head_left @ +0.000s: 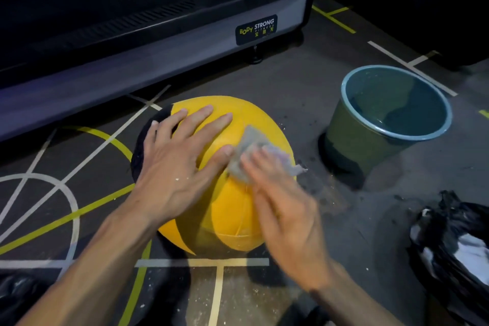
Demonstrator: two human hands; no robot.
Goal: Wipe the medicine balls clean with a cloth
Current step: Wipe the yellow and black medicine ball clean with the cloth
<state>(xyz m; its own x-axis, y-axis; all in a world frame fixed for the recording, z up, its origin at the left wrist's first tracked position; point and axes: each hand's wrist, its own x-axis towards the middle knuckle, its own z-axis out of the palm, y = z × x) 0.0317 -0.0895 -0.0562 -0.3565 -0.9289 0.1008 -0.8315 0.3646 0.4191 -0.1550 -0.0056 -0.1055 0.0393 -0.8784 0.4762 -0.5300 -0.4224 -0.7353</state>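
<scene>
While the left hand (pixel 177 156) lies flat with fingers spread on the round yellow-and-black medicine ball (pixel 225 204), probably to stop it rolling, the right hand (pixel 288 209) presses a crumpled grey cloth (pixel 251 151) against the yellow panel just past the left thumb. Its fingers look nearly straight over the cloth, though blurred. Beyond the right hand stands a green plastic bucket (pixel 352 140) holding water, likely for rinsing. Near the right wrist lies a black plastic bag (pixel 455 241). Beneath is a dark gym floor (pixel 304 92) with painted lines and pale specks; a grey machine base (pixel 132 66) runs beyond the left fingertips.
</scene>
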